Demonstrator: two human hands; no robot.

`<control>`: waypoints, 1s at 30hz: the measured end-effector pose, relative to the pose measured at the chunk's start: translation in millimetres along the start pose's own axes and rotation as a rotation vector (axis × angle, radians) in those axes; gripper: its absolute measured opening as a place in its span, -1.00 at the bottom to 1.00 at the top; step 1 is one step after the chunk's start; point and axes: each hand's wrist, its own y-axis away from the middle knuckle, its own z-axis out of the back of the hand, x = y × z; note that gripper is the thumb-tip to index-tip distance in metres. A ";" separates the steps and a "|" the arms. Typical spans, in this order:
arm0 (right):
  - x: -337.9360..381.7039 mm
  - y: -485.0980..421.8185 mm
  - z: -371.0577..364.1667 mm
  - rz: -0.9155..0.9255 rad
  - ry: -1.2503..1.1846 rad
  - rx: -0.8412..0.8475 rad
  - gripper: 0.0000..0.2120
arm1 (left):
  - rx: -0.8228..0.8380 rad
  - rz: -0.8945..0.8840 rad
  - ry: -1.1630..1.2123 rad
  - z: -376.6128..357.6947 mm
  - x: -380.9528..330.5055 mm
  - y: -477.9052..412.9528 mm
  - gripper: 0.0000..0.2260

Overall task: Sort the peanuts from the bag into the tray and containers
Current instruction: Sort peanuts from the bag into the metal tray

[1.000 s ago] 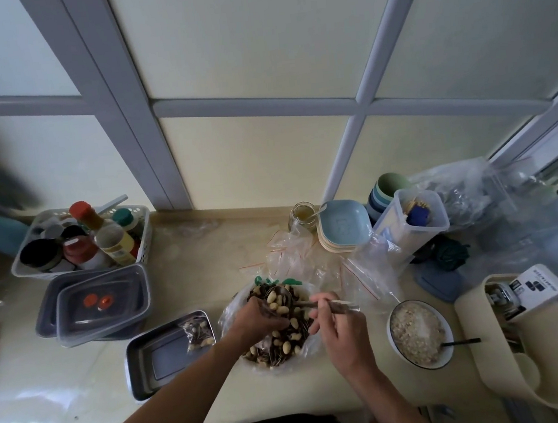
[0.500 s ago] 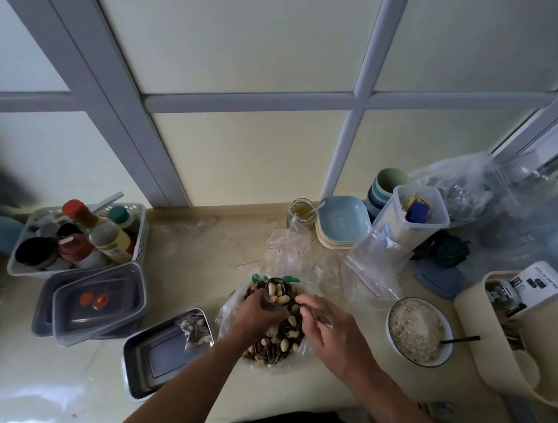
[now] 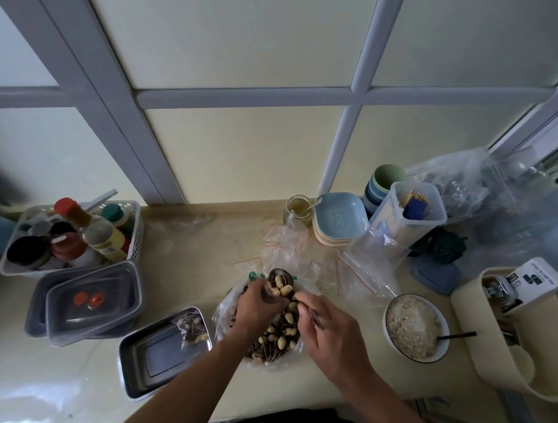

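Observation:
An open clear bag (image 3: pixel 226 315) of pale peanuts (image 3: pixel 281 342) mixed with striped seeds lies at the counter's front middle. My right hand (image 3: pixel 324 330) grips the handle of a metal spoon (image 3: pixel 280 282); its bowl sits over the far side of the bag with several peanuts on it. My left hand (image 3: pixel 256 303) is inside the bag, fingers curled right beside the spoon bowl; what they hold is hidden. Left of the bag stands a metal tray (image 3: pixel 142 363) with a small packet of seeds and peanuts (image 3: pixel 191 327). Lidded plastic containers (image 3: pixel 91 303) sit further left.
A bowl of oats (image 3: pixel 415 326) with a black spoon stands right of the bag. Empty zip bags (image 3: pixel 310 256), a jar (image 3: pixel 296 207), stacked plates (image 3: pixel 339 220), cups (image 3: pixel 384 179) and a clear tub (image 3: pixel 408 211) crowd the back. A bottle basket (image 3: pixel 70 236) is back left, a beige holder (image 3: pixel 525 340) front right.
My right hand has moved in toward the left hand, and the spoon has swung from lying sideways to pointing away over the bag, loaded with peanuts. The left hand stays in the bag.

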 end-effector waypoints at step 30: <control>2.9 3.0 10.7 0.101 0.002 0.083 -0.74 | 0.041 -0.162 -0.062 12.4 -11.5 5.5 -0.71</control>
